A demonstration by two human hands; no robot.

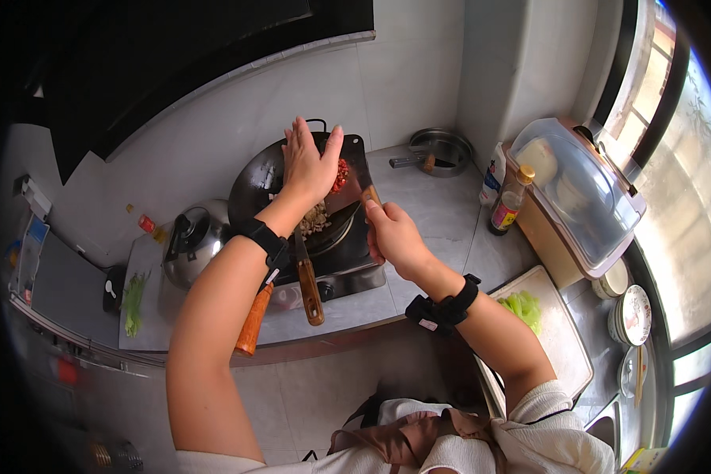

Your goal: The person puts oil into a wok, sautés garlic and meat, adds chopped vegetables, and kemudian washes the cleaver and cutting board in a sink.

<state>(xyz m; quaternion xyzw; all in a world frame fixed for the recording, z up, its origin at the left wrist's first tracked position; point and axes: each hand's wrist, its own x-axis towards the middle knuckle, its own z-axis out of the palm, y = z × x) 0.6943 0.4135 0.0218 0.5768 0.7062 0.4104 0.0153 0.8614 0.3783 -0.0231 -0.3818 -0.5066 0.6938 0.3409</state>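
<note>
Over a black wok (252, 183) on the stove, my left hand (310, 163) is raised with its fingers extended and nothing visible in it. My right hand (397, 237) grips the wooden handle of a cleaver (346, 195), whose broad blade is tilted over the wok. Chopped red chili (340, 176) lies against the blade, beside my left hand. Pale chopped food (315, 220) rests lower in the wok. A utensil with a wooden handle (311, 290) leans out over the front rim. My left hand and forearm hide part of the wok.
A domed steel lid (198, 240) stands left of the wok, with green stalks (134, 305) farther left. At right are a steel pan (441, 151), a sauce bottle (511, 201), a lidded dish box (545, 231) and a cutting board (563, 338) bearing sliced green vegetable (522, 309). The range hood (213, 53) hangs above.
</note>
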